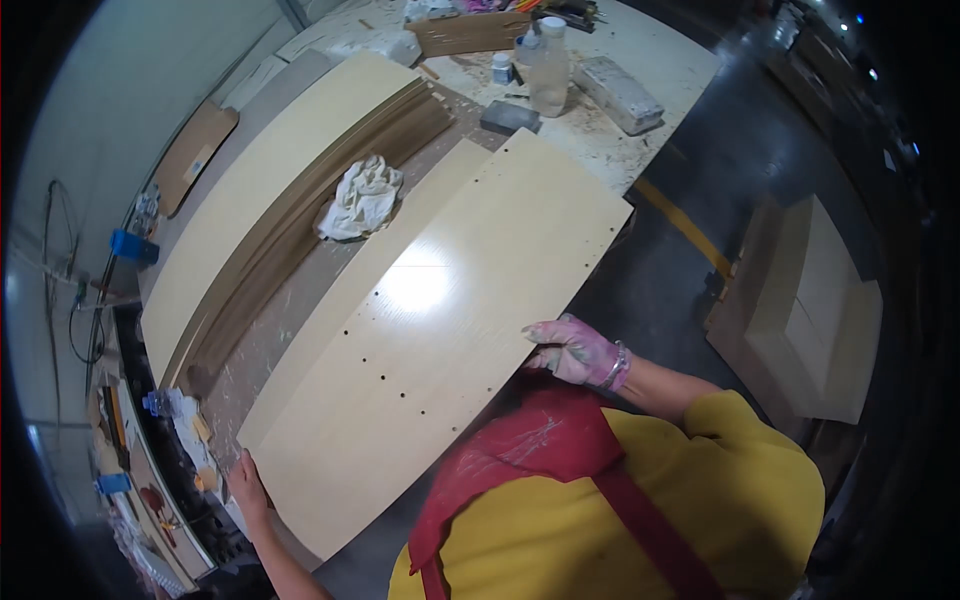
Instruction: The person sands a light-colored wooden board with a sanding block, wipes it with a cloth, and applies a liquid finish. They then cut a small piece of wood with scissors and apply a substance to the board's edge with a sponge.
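Head view: pale drilled panel, overhanging the near side of the worktable; left hand curled on its left end, gloved right hand pinching its near edge, presumably spread for balance.

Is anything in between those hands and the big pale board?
Only a stained glove, on the right hand at the board's near edge. Nothing visible separates the bare left hand from the board's left end.

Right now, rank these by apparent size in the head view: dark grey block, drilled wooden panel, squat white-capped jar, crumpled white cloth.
Largest first:
Drilled wooden panel
Crumpled white cloth
Dark grey block
Squat white-capped jar
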`<action>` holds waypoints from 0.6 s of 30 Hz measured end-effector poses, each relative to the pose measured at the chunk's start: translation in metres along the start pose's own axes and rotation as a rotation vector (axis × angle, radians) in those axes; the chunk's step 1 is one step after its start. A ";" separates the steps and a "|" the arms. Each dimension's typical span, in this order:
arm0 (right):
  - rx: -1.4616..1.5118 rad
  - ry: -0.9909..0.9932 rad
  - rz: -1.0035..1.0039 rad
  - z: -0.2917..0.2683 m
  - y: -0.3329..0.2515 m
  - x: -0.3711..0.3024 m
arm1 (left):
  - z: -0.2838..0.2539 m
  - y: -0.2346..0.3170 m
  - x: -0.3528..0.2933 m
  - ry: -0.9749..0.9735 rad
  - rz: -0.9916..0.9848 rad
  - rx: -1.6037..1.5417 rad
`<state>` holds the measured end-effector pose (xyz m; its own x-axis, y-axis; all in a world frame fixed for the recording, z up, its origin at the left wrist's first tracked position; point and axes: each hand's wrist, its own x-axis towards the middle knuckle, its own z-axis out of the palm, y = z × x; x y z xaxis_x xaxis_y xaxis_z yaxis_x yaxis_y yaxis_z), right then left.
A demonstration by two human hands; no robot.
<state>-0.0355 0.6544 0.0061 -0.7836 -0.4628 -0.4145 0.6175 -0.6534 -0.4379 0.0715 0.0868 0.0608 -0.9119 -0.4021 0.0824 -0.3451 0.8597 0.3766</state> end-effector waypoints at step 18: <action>-0.087 0.151 0.045 0.026 0.032 0.104 | 0.025 -0.049 0.079 -0.022 -0.048 0.228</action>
<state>-0.0991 0.5703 -0.0301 -0.7401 -0.3905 -0.5475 0.6602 -0.5770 -0.4809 0.0109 0.0212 0.0261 -0.8967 -0.4399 0.0487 -0.4275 0.8895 0.1616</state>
